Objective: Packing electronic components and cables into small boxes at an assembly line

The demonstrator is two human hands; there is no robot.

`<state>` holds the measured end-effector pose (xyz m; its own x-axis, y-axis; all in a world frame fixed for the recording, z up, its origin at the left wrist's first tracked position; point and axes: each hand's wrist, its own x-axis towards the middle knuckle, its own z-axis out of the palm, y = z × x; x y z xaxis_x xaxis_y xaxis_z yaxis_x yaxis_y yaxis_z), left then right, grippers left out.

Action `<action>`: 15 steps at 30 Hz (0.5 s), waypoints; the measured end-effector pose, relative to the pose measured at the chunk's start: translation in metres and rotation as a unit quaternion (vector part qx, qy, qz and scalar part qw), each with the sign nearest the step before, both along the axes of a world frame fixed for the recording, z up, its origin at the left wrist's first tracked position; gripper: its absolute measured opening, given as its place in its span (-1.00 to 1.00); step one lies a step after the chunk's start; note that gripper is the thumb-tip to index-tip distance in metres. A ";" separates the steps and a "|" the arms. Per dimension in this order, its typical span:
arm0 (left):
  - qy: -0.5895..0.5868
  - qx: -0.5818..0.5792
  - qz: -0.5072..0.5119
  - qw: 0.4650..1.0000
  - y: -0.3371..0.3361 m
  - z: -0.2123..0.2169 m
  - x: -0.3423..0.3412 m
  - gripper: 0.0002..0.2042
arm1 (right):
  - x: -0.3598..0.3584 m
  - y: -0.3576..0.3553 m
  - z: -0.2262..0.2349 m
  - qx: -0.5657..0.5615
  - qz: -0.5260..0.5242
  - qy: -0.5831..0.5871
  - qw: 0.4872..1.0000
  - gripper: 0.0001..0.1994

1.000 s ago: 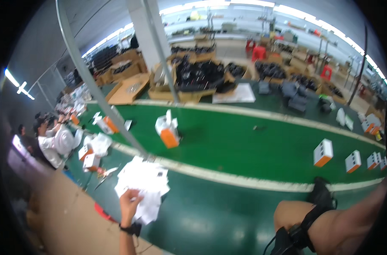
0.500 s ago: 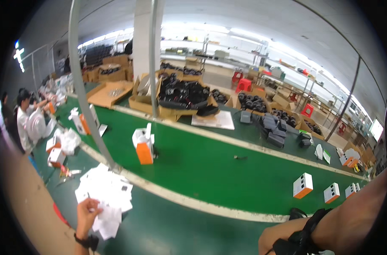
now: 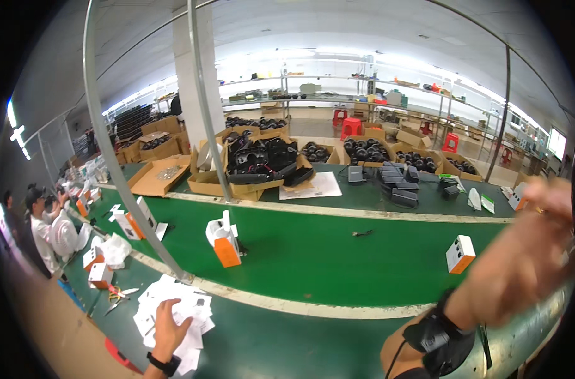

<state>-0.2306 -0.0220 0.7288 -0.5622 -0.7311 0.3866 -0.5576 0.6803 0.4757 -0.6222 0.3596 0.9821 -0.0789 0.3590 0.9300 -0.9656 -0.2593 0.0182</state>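
— Where's the left hand (image 3: 168,323)?
— Flat, fingers spread, pressing on the white paper sheets (image 3: 192,306) at the near edge of the green tabletop (image 3: 312,249).
— And the right hand (image 3: 521,252)?
— Raised near the camera, blurred; I cannot tell its grip. An orange-and-white box (image 3: 224,239) stands beyond the sheets.
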 end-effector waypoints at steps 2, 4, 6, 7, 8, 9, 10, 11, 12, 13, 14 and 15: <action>-0.007 0.034 -0.069 0.997 0.009 0.024 -0.027 -0.31 | 0.002 -0.001 0.008 -0.003 -0.013 0.004 1.000 -0.61; 0.089 0.121 -0.137 0.979 -0.009 0.022 -0.073 -0.06 | -0.054 -0.026 -0.043 0.138 -0.060 -0.176 0.973 -0.60; 0.040 0.051 -0.120 0.991 -0.039 0.018 -0.135 0.25 | -0.132 -0.056 -0.129 0.307 -0.139 -0.259 0.905 -0.46; 0.021 0.053 -0.119 0.991 -0.058 0.010 -0.162 0.38 | -0.179 -0.066 -0.195 0.362 -0.209 -0.254 0.872 -0.40; 0.008 0.055 -0.114 0.992 -0.082 0.001 -0.185 0.51 | -0.197 -0.069 -0.240 0.454 -0.222 -0.291 0.812 -0.33; -0.011 0.076 -0.106 0.991 -0.111 -0.020 -0.195 0.60 | -0.203 -0.076 -0.275 0.511 -0.267 -0.284 0.766 -0.31; -0.028 0.097 -0.103 0.990 -0.133 -0.032 -0.203 0.69 | -0.210 -0.084 -0.301 0.560 -0.318 -0.276 0.713 -0.28; -0.051 0.142 -0.128 0.980 -0.141 -0.030 -0.201 0.73 | -0.210 -0.088 -0.320 0.582 -0.314 -0.285 0.694 -0.27; -0.037 0.174 -0.168 0.970 -0.152 -0.031 -0.199 0.73 | -0.210 -0.088 -0.335 0.604 -0.311 -0.296 0.671 -0.25; -0.035 0.201 -0.189 0.961 -0.156 -0.029 -0.205 0.71 | -0.213 -0.087 -0.350 0.604 -0.308 -0.296 0.672 -0.25; -0.030 0.219 -0.217 0.951 -0.153 -0.017 -0.211 0.68 | -0.213 -0.083 -0.361 0.607 -0.317 -0.299 0.664 -0.29; -0.030 0.212 -0.221 0.952 -0.147 -0.007 -0.219 0.68 | -0.216 -0.078 -0.370 0.611 -0.326 -0.305 0.654 -0.33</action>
